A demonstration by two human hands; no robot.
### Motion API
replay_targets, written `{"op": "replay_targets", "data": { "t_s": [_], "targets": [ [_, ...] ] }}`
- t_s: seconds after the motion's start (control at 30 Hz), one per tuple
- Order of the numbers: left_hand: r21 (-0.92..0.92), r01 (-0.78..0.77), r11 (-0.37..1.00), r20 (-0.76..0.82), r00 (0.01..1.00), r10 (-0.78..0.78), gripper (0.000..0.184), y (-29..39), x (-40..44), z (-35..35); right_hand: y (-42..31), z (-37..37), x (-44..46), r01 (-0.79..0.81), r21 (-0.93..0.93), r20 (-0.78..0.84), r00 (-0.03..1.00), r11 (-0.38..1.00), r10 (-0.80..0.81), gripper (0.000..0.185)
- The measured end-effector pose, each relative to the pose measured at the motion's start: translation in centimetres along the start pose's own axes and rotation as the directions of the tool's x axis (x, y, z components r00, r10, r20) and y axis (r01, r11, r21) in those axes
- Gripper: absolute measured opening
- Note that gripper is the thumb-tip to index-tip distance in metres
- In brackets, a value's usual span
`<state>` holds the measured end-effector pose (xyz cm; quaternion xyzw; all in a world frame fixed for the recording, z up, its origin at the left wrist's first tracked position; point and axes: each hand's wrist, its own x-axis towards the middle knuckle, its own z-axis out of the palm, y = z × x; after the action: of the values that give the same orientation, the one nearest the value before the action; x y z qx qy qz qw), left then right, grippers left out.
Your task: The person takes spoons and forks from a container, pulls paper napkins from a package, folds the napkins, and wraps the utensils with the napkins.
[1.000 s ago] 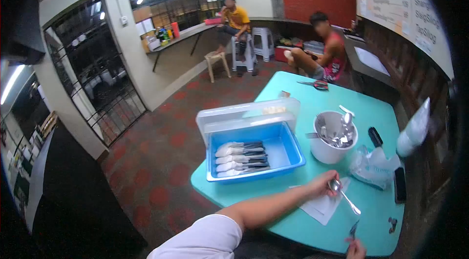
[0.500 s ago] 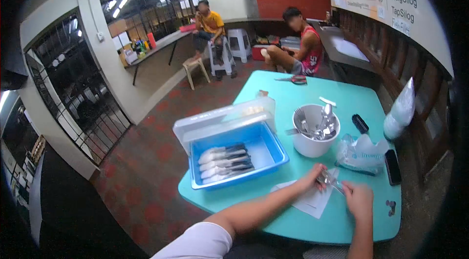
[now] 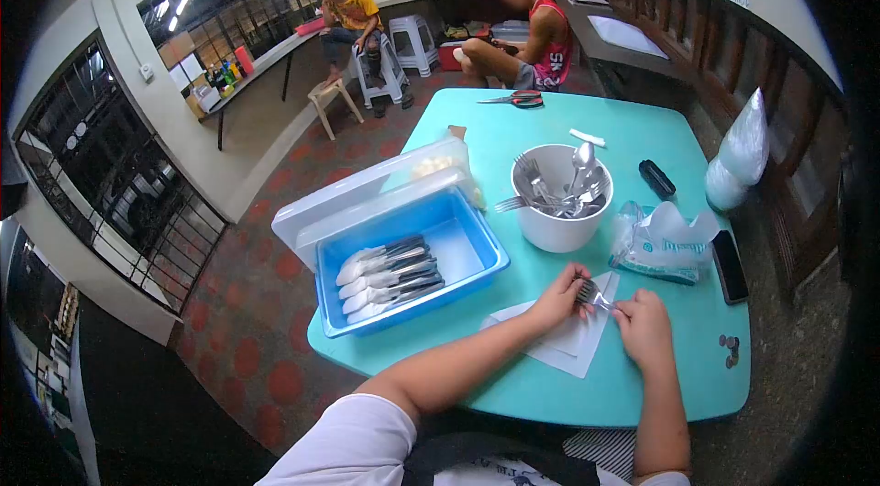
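Over the white paper sheets (image 3: 573,353), my left hand (image 3: 561,295) is closed around the head of a fork (image 3: 596,296). A spoon was in that hand earlier; it is now hard to see under the fork. My right hand (image 3: 644,325) pinches the fork's handle end. Just beyond stands a white bucket (image 3: 557,234) of forks and spoons. To the left, a blue bin (image 3: 467,252) with a raised clear lid (image 3: 367,183) holds several wrapped cutlery sets (image 3: 390,275).
A tissue pack (image 3: 665,252), a black phone (image 3: 730,268), coins (image 3: 730,348), a black object (image 3: 656,180) and a wrapped stack (image 3: 738,156) line the table's right side. Scissors (image 3: 515,100) lie at the far edge. Two seated people (image 3: 353,14) are beyond.
My right hand has brought the fork from the table's near right side to my left hand, onto the spoon. The camera view has tilted down and shifted right.
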<state>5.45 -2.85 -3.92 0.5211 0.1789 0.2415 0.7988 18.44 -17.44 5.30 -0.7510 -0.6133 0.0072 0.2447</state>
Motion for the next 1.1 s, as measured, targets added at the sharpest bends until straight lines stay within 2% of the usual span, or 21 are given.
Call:
{"op": "replay_targets", "data": {
  "t_s": [0.1,0.17,0.2,0.27,0.37,0.4,0.47,0.6,0.7,0.8,0.83,0.9,1.0,1.1],
  "targets": [
    [0.020,0.015,1.000,-0.040,0.999,-0.014,0.016,0.5,-0.3,0.4,0.1,0.5,-0.2,0.018,0.032,0.015,1.000,0.999,-0.019,0.014],
    [-0.006,0.001,1.000,-0.014,1.000,-0.001,0.015,0.3,-0.3,0.2,0.4,1.0,-0.2,0.049,0.057,0.014,0.999,0.997,-0.050,0.014],
    [-0.019,-0.007,1.000,-0.001,1.000,0.007,0.015,0.3,-0.3,0.2,0.3,0.9,-0.2,-0.075,0.169,0.121,0.991,0.983,0.055,0.015],
    [0.051,-0.013,0.999,0.037,0.999,0.011,0.014,0.3,-0.3,0.2,0.0,0.2,0.1,-0.336,0.338,0.358,0.910,0.879,0.210,0.019],
    [0.126,-0.019,0.992,0.072,0.997,0.010,0.015,0.5,-0.4,0.2,-0.2,0.0,0.0,-0.466,0.426,0.490,0.839,0.775,0.235,0.025],
    [0.146,-0.018,0.989,0.083,0.997,0.006,0.016,0.5,-0.5,0.3,-0.1,0.2,-0.1,-0.442,0.415,0.484,0.847,0.796,0.218,0.025],
    [0.074,0.000,0.997,0.106,0.994,-0.008,0.017,0.3,-0.4,0.1,0.2,1.0,-0.1,-0.396,0.386,0.475,0.859,0.833,0.189,0.025],
    [-0.002,0.027,1.000,0.125,0.992,-0.027,0.019,0.6,-0.3,0.0,0.8,2.3,-0.6,-0.237,0.371,0.305,0.944,0.898,0.123,0.025],
    [-0.048,0.017,0.999,0.039,0.999,-0.015,0.022,1.9,-1.3,1.1,0.1,1.8,-0.5,-0.228,0.299,0.270,0.952,0.927,0.147,0.024],
    [0.242,-0.076,0.967,-0.204,0.971,0.127,0.018,2.1,-1.9,1.4,0.2,1.3,-0.5,-0.245,0.230,0.223,0.955,0.942,0.193,0.024],
    [0.484,-0.129,0.865,-0.174,0.955,0.240,0.019,2.6,-2.1,1.3,1.0,1.5,-0.5,-0.239,0.240,0.201,0.961,0.941,0.193,0.024],
    [0.853,-0.191,0.486,-0.036,0.907,0.420,0.021,4.3,-3.2,0.8,1.6,1.4,-0.5,-0.242,0.249,0.173,0.964,0.938,0.203,0.024],
    [0.985,-0.162,-0.067,0.174,0.860,0.480,0.029,3.8,-3.8,-0.8,1.9,1.0,-0.4,-0.254,0.247,0.164,0.962,0.935,0.218,0.025],
    [0.999,0.044,-0.010,-0.041,0.975,0.217,0.037,5.0,-4.2,-0.3,2.5,1.4,-0.4,-0.245,0.253,0.174,0.963,0.936,0.205,0.026]
  ]
}}
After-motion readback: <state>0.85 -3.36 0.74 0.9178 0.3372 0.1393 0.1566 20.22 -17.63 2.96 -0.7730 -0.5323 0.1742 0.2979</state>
